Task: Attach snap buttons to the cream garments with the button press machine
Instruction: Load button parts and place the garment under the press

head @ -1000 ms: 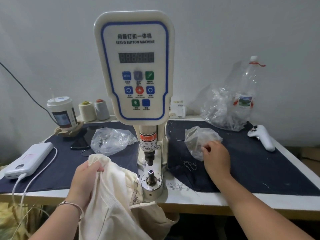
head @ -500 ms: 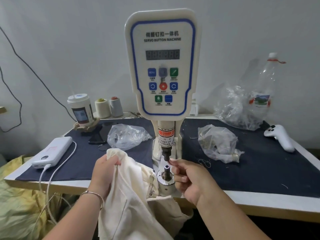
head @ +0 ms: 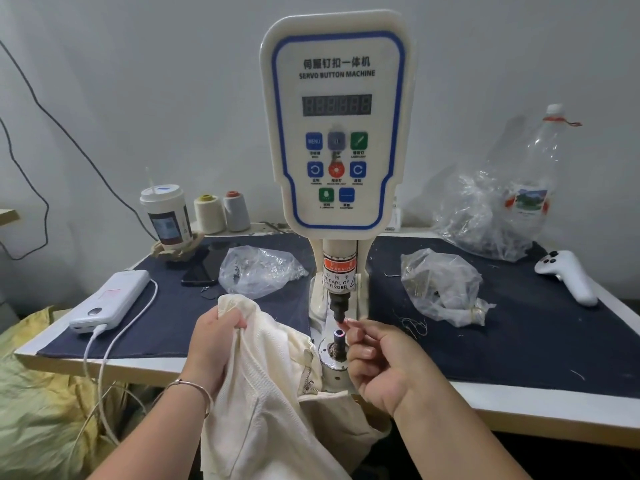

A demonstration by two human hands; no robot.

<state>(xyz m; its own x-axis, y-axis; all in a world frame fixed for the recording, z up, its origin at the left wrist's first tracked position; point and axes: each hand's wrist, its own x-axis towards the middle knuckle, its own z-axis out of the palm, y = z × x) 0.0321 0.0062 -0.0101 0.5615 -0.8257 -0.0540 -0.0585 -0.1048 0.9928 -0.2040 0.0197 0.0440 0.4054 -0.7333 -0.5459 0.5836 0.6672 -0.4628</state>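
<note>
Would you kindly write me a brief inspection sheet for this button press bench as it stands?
Surface: table with dark cloth cover.
Job's things: button machine; cream garment hanging off the front edge; two plastic bags.
Clutter: cup, thread cones, phone, controller, bottle.
Hands: left hand grips garment; right hand fingertips at the punch, contents unclear.
Cables: white cable from power bank; black wall cables.
Surroundings: yellow fabric lower left.

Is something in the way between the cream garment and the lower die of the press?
Yes. The right hand is at the die post, its fingertips beneath the upper punch. The cream garment, gripped by the left hand, lies left of it.
</note>
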